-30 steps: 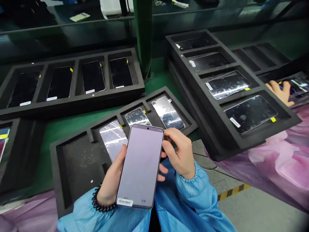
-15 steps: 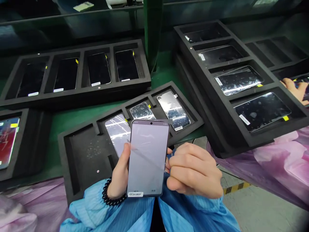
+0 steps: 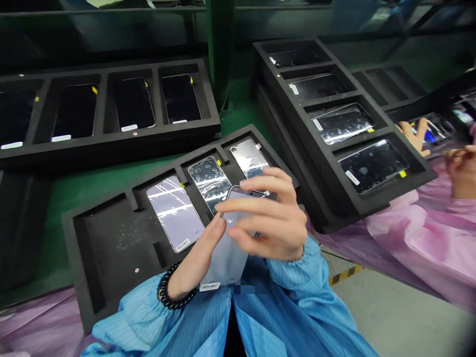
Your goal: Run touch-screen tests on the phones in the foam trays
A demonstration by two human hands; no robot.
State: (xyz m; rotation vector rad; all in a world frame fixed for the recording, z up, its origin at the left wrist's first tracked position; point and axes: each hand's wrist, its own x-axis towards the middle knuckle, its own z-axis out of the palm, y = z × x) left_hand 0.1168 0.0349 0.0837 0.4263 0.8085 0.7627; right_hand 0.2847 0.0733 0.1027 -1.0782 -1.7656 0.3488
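Observation:
My left hand (image 3: pixel 199 258) grips a phone (image 3: pixel 227 258) with a pale grey screen from its left edge, thumb on the glass; a white barcode label sits at its lower end. My right hand (image 3: pixel 266 218) lies across the upper part of the phone, fingers stretched leftward over the screen and hiding its top. Both hands hover over a black foam tray (image 3: pixel 107 248) whose three right-hand slots hold phones with shiny film; its leftmost slot is bare.
A foam tray (image 3: pixel 111 144) of dark phones lies behind on the green bench. Stacked trays (image 3: pixel 334 208) with more phones stand to the right. Another person's hands (image 3: pixel 416 134) and pink sleeves (image 3: pixel 427 238) are at the far right. A green post (image 3: pixel 219 49) rises in the middle.
My right hand has moved from beside the phone's right edge up and across its screen, fingers spread. The phone has tilted and dropped slightly. The view has shifted right.

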